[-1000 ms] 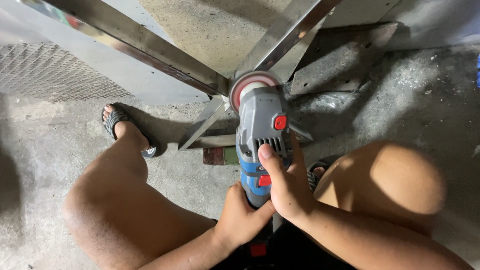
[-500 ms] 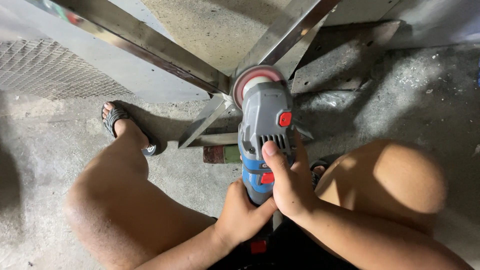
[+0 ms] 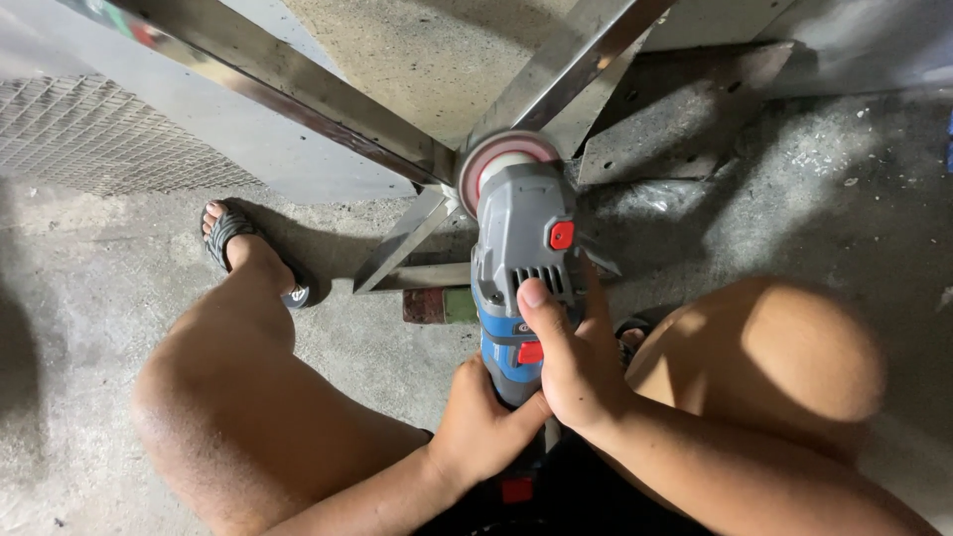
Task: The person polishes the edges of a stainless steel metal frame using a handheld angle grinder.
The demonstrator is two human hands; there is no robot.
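I hold my angle grinder [image 3: 521, 273] tight with both hands.
It feels heavy and hard; my left hand [image 3: 481, 422] and right hand [image 3: 571, 372] wrap its body, its disc [image 3: 501, 164] at the steel frame [image 3: 298, 104].

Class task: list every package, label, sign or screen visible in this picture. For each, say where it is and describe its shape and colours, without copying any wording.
Label: a small pale oval badge on the blue band of the grey-and-blue angle grinder, beside the thumb of the right hand; too small to make out further.
Packages, signs, screens: none in view.
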